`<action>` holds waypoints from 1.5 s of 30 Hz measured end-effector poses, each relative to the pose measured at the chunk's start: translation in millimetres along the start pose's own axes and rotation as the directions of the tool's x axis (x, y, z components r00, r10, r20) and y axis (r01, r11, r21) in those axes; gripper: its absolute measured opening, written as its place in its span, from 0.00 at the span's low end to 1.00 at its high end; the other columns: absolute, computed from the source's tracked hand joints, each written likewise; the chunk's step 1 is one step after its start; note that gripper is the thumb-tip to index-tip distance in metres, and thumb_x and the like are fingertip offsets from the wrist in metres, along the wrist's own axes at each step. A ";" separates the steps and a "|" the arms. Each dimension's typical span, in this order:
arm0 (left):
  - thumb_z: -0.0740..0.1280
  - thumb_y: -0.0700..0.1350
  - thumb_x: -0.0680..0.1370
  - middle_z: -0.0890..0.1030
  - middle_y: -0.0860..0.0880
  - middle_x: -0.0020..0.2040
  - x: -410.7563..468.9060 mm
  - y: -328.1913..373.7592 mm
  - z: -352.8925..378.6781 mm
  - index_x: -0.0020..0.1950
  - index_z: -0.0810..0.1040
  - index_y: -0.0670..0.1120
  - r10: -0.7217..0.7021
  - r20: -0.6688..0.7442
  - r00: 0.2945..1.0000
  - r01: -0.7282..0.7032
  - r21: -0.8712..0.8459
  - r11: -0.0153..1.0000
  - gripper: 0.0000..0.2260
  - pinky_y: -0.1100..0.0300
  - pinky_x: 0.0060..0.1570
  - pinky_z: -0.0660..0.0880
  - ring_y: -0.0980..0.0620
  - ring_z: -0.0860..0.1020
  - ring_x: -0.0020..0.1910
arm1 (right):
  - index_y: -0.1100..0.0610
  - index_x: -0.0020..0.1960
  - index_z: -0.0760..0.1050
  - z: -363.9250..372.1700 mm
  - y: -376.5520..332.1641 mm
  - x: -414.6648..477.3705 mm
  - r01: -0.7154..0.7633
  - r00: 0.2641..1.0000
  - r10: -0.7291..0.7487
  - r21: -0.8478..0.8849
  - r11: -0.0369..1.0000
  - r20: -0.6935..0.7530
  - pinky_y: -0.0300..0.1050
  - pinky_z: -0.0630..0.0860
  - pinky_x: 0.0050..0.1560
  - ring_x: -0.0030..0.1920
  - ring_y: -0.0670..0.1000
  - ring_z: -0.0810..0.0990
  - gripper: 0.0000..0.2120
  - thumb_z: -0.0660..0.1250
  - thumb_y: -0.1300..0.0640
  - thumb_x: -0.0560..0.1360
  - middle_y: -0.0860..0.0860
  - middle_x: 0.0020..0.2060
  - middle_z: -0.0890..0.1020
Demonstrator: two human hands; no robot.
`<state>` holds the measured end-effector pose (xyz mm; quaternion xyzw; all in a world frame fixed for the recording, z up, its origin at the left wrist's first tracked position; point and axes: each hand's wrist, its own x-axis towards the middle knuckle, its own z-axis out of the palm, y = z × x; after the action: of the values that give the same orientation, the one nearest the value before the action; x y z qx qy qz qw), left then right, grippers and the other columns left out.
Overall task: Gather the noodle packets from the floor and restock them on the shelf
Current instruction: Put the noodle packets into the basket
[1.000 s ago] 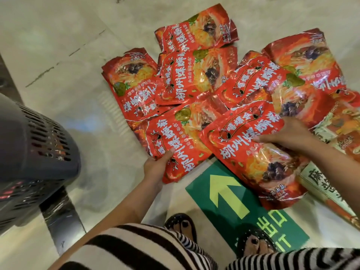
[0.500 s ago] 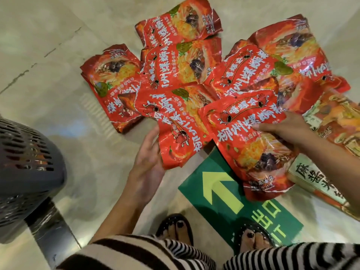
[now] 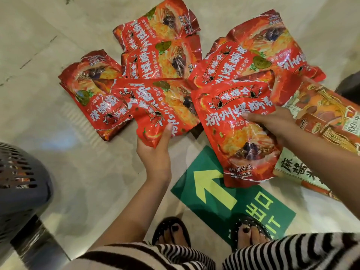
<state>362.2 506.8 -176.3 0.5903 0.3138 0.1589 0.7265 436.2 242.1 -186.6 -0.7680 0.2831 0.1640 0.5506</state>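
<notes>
I judge the gathering to be only at its start. The left hand grips one noodle packet, fingers curled round its near edge. The right hand pinches a second packet. The other packets lie on the floor at 12 o'clock. No shelf is in view, so all the restocking is left to do.
</notes>
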 end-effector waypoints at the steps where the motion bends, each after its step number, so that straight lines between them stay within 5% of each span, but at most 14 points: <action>1: 0.76 0.41 0.72 0.84 0.61 0.50 4.9 -3.5 4.2 0.56 0.77 0.56 -0.048 -0.023 0.999 0.046 -0.061 0.997 0.18 0.62 0.56 0.77 0.62 0.82 0.53 | 0.58 0.66 0.74 0.7 1.2 0.3 -0.003 1.000 0.004 0.034 0.999 -0.020 0.48 0.79 0.55 0.49 0.52 0.84 0.54 0.85 0.39 0.45 0.52 0.53 0.84; 4: 0.78 0.50 0.67 0.82 0.60 0.59 19.8 -16.0 14.7 0.62 0.75 0.56 -0.167 0.003 0.986 0.166 -0.127 0.978 0.25 0.52 0.67 0.73 0.61 0.79 0.59 | 0.57 0.58 0.78 6.8 0.7 -2.5 -0.006 1.000 0.009 0.114 0.994 -0.029 0.46 0.81 0.51 0.45 0.50 0.86 0.34 0.85 0.50 0.56 0.52 0.49 0.86; 7: 0.82 0.54 0.64 0.80 0.58 0.63 34.0 -24.1 19.5 0.67 0.73 0.57 -0.199 0.018 0.980 0.200 -0.092 0.975 0.34 0.47 0.68 0.72 0.58 0.78 0.62 | 0.54 0.49 0.79 15.7 0.3 -0.4 0.000 0.999 0.009 0.183 0.983 -0.049 0.35 0.79 0.35 0.36 0.42 0.84 0.20 0.82 0.55 0.62 0.48 0.43 0.85; 9: 0.82 0.52 0.65 0.79 0.56 0.65 42.0 -25.5 21.7 0.72 0.70 0.54 -0.200 0.007 0.980 0.200 -0.124 0.972 0.38 0.45 0.67 0.73 0.56 0.78 0.63 | 0.53 0.45 0.78 23.0 -0.4 2.8 -0.004 0.996 0.021 0.205 0.979 -0.084 0.36 0.78 0.36 0.37 0.43 0.84 0.17 0.82 0.55 0.62 0.48 0.43 0.84; 12: 0.80 0.44 0.68 0.79 0.52 0.66 61.3 -26.6 20.3 0.72 0.70 0.52 -0.204 -0.035 0.978 0.191 -0.225 0.955 0.35 0.42 0.63 0.75 0.52 0.79 0.63 | 0.55 0.53 0.81 33.2 -0.9 11.1 -0.025 0.990 0.057 0.234 0.972 -0.127 0.46 0.81 0.50 0.45 0.49 0.85 0.26 0.84 0.51 0.59 0.50 0.47 0.86; 16: 0.78 0.39 0.70 0.81 0.50 0.64 93.2 -21.7 4.9 0.67 0.75 0.49 -0.166 -0.124 0.978 0.131 -0.250 0.959 0.28 0.45 0.62 0.77 0.51 0.81 0.60 | 0.57 0.56 0.78 44.9 -8.2 19.6 -0.062 0.978 0.119 0.301 0.952 -0.174 0.37 0.76 0.43 0.43 0.48 0.81 0.28 0.83 0.50 0.60 0.49 0.46 0.82; 20: 0.82 0.45 0.64 0.79 0.46 0.66 125.0 -10.3 -5.6 0.72 0.72 0.43 -0.133 -0.091 0.987 0.096 -0.329 0.939 0.38 0.45 0.62 0.76 0.47 0.79 0.63 | 0.52 0.41 0.73 56.4 -11.9 27.3 -0.033 0.968 0.113 0.337 0.941 -0.223 0.37 0.76 0.42 0.37 0.42 0.79 0.18 0.82 0.53 0.62 0.44 0.39 0.80; 23: 0.81 0.50 0.65 0.78 0.43 0.68 138.3 -7.0 -3.7 0.72 0.72 0.42 -0.120 -0.041 0.992 0.094 -0.394 0.914 0.39 0.42 0.66 0.73 0.44 0.77 0.66 | 0.53 0.47 0.79 64.1 -9.8 30.5 -0.022 0.972 0.104 0.362 0.932 -0.210 0.40 0.81 0.44 0.40 0.45 0.84 0.19 0.83 0.53 0.61 0.47 0.43 0.85; 25: 0.77 0.49 0.70 0.76 0.43 0.69 135.1 -11.3 2.4 0.74 0.69 0.41 -0.121 -0.011 0.993 0.110 -0.343 0.933 0.35 0.47 0.65 0.74 0.46 0.76 0.67 | 0.54 0.53 0.81 66.1 -5.8 33.1 -0.007 0.978 0.082 0.359 0.933 -0.194 0.47 0.82 0.50 0.45 0.49 0.86 0.23 0.83 0.52 0.61 0.48 0.46 0.86; 31: 0.76 0.42 0.71 0.81 0.48 0.63 126.8 -34.4 8.0 0.72 0.71 0.41 -0.199 0.020 0.980 0.200 -0.137 0.970 0.31 0.53 0.57 0.78 0.49 0.80 0.61 | 0.51 0.60 0.78 56.6 7.0 31.1 0.005 0.997 0.010 0.202 0.979 -0.073 0.42 0.79 0.51 0.47 0.43 0.85 0.27 0.80 0.50 0.63 0.44 0.49 0.85; 35: 0.71 0.36 0.75 0.85 0.52 0.53 136.6 -36.1 6.3 0.65 0.77 0.40 -0.216 -0.076 0.974 0.212 -0.056 0.976 0.18 0.56 0.52 0.79 0.52 0.83 0.55 | 0.51 0.56 0.79 51.2 6.2 30.5 -0.071 0.997 0.069 0.179 0.981 0.020 0.38 0.80 0.45 0.44 0.44 0.86 0.24 0.80 0.53 0.62 0.45 0.45 0.86; 39: 0.75 0.35 0.71 0.84 0.48 0.56 133.7 -11.0 2.7 0.66 0.76 0.40 -0.257 -0.132 0.957 0.260 0.008 0.966 0.23 0.50 0.54 0.80 0.47 0.83 0.56 | 0.54 0.48 0.81 45.0 -2.4 21.1 -0.282 0.959 0.256 0.283 0.917 0.124 0.44 0.83 0.42 0.42 0.51 0.87 0.17 0.79 0.57 0.61 0.50 0.42 0.87; 42: 0.78 0.35 0.68 0.84 0.47 0.56 114.9 26.4 -6.3 0.66 0.75 0.41 -0.220 -0.219 0.951 0.258 0.167 0.951 0.28 0.49 0.51 0.80 0.48 0.84 0.53 | 0.56 0.53 0.81 37.8 -9.9 -9.6 -0.419 0.908 0.388 0.302 0.856 0.161 0.47 0.83 0.44 0.47 0.54 0.86 0.27 0.81 0.53 0.56 0.52 0.47 0.87; 45: 0.79 0.34 0.66 0.85 0.51 0.49 85.1 71.1 -21.1 0.53 0.81 0.47 -0.222 -0.198 0.955 0.279 0.341 0.898 0.19 0.55 0.47 0.80 0.57 0.84 0.43 | 0.58 0.61 0.79 25.7 -28.2 -51.1 -0.436 0.899 0.431 0.281 0.855 0.084 0.51 0.81 0.50 0.47 0.55 0.85 0.42 0.83 0.45 0.50 0.53 0.52 0.85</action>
<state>422.6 591.9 -133.4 0.6555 0.4666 0.0480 0.5918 414.9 285.8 -145.2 -0.5929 0.4647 0.2470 0.6095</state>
